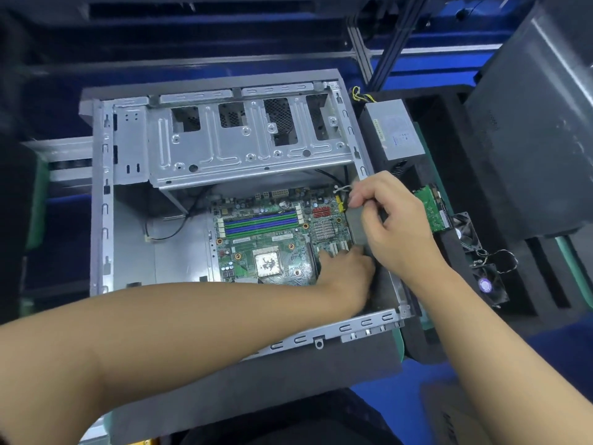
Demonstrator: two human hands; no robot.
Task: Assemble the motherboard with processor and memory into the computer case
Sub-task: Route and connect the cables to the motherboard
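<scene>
The grey metal computer case (102, 200) lies open on its side. The green motherboard (272, 239) sits in its lower right part, with blue and green memory slots and the processor (267, 261) showing a smear of paste. My left hand (346, 271) reaches across to the board's lower right corner. Its fingers curl down over the board's edge, and their tips are hidden. My right hand (391, 220) is at the board's right edge near a yellow header. Its fingers and thumb are curled round a dark cable (382, 214), most of which is hidden.
The drive cage (244, 149) spans the case's upper half. Loose black wires (173, 232) lie on the case floor left of the board. To the right, black foam holds a power supply (396, 130), a green card (433, 210) and two fans (487, 284).
</scene>
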